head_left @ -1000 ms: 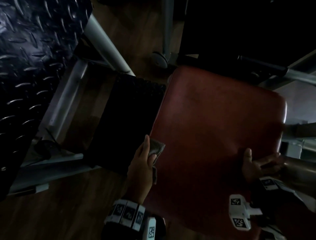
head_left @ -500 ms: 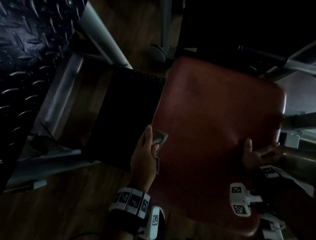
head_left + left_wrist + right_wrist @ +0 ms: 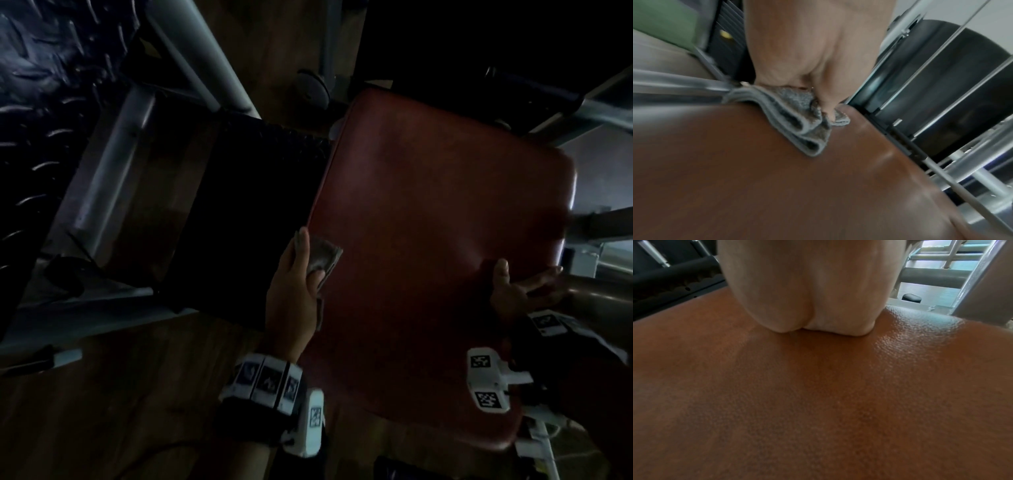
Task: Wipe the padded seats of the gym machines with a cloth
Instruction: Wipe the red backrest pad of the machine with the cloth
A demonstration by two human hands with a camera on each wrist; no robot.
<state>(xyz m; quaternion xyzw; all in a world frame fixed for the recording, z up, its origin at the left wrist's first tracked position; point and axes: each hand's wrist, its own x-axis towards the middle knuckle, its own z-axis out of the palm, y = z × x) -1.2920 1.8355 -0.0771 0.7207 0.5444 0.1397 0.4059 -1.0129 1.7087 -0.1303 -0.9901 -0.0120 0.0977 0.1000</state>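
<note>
A red padded seat [image 3: 428, 222] fills the middle and right of the head view. My left hand [image 3: 294, 281] grips a folded grey cloth [image 3: 323, 260] and holds it against the seat's left edge. The left wrist view shows the cloth [image 3: 797, 126] bunched under my left hand [image 3: 807, 48] on the seat [image 3: 777, 178]. My right hand [image 3: 513, 291] rests at the seat's right edge, thumb on top and fingers stretched to the right. In the right wrist view the heel of that hand [image 3: 807, 288] presses on the seat [image 3: 818, 402]; its fingers are hidden there.
A black diamond-plate footplate [image 3: 41, 85] stands at the far left, with grey steel frame tubes [image 3: 198, 58] beside it. A black panel [image 3: 246, 205] lies left of the seat, over a wood floor [image 3: 102, 394]. More metal frame [image 3: 599, 113] runs at the right.
The head view has shifted, so the seat sits higher in the frame. Both hands keep their places on the seat's edges, the left one still holding the cloth.
</note>
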